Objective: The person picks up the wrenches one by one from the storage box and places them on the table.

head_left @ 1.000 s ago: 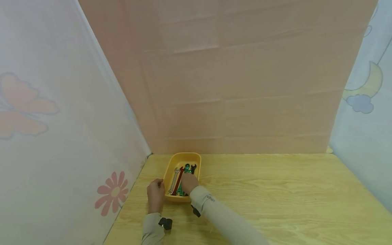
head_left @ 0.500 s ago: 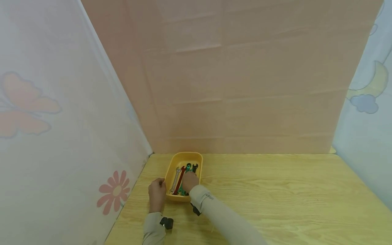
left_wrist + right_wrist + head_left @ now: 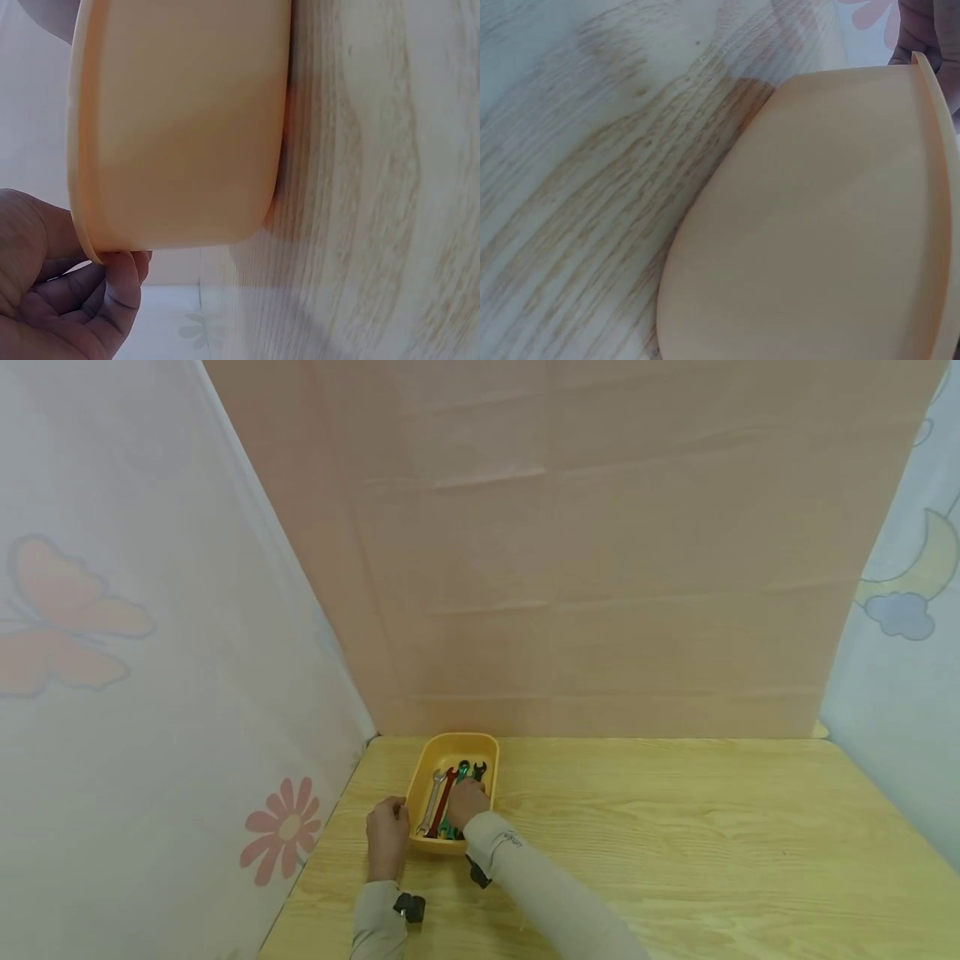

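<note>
A yellow plastic tray [image 3: 456, 750] stands on the table with several open-ended wrenches lying side by side in it. From the left come a silver wrench [image 3: 431, 803], a red wrench [image 3: 442, 806], a green wrench [image 3: 463, 767] and a dark wrench [image 3: 480, 768]. My left hand [image 3: 387, 837] pinches the tray's left rim; the left wrist view shows its thumb and fingers at the rim's edge. Inside the tray, my right hand [image 3: 468, 803] reaches down over the green and dark wrenches. Its fingertips are hidden, so I cannot tell whether they grip one.
The light wood table [image 3: 675, 827] extends to the right of the tray. Close on the left is a white wall sheet with a flower print [image 3: 285, 828]. A brown-pink sheet [image 3: 600, 610] hangs behind the table's far edge.
The whole scene has shifted slightly right in the head view. Both hands stay at the tray, and the wrenches show no clear movement.
</note>
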The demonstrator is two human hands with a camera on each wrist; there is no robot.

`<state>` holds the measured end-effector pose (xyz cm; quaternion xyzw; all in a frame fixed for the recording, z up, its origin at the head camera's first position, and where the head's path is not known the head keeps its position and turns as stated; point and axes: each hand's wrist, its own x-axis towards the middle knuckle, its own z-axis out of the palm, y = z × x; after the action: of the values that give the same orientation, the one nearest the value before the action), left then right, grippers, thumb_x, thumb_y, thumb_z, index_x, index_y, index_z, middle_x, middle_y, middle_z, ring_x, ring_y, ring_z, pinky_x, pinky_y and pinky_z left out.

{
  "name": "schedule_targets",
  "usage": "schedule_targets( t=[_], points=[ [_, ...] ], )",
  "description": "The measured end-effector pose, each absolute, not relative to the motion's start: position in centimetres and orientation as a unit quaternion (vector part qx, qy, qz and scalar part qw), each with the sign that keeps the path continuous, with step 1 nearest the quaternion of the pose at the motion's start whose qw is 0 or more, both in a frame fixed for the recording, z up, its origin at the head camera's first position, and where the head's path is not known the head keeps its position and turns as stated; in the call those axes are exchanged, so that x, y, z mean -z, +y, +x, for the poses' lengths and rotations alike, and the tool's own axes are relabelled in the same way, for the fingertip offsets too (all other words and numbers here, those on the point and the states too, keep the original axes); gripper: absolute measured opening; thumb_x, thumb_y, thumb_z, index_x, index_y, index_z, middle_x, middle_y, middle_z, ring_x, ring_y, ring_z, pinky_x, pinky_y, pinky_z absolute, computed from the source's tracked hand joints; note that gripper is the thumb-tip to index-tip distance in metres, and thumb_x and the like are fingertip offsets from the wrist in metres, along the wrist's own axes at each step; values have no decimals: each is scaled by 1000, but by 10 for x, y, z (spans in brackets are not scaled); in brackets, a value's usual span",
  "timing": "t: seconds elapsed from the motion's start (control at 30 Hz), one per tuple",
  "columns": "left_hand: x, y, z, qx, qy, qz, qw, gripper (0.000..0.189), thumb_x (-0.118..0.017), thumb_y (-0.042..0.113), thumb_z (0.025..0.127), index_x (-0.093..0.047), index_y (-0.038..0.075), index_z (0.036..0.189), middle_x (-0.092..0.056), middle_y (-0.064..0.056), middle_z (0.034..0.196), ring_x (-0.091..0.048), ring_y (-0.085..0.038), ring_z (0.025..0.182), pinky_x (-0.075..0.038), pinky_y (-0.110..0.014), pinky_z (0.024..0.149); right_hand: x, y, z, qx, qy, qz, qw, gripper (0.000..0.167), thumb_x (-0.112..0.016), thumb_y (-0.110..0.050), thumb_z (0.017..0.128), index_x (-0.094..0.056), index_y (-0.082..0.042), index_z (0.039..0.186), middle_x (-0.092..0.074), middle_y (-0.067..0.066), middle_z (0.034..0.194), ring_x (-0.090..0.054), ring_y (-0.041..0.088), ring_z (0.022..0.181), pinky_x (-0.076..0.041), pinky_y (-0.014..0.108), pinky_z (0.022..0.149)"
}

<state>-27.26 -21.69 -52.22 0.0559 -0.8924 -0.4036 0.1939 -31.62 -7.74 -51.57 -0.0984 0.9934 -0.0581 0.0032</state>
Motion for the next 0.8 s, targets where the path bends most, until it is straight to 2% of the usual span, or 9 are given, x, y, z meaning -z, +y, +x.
schedule_targets(
  t=[0.23,0.8],
  points=[
    [523,-217,-272,398,-893,43,206,15,-61,-10,90,-69,-15,102,-70,-27,92,-68,-31,76,-56,-41,61,516,-77,-317,83,992,-87,20,42,-63,-16,97,-58,16,125,-59,30,119,-67,30,84,-58,31,57],
    [523,-217,-274,402,-892,60,196,16,-61,-9,91,-69,-15,103,-70,-26,94,-67,-30,79,-57,-42,64,527,-84,-322,88,995,-51,8,59,-70,-22,93,-50,18,131,-58,32,123,-66,31,91,-58,31,57]
  ],
)
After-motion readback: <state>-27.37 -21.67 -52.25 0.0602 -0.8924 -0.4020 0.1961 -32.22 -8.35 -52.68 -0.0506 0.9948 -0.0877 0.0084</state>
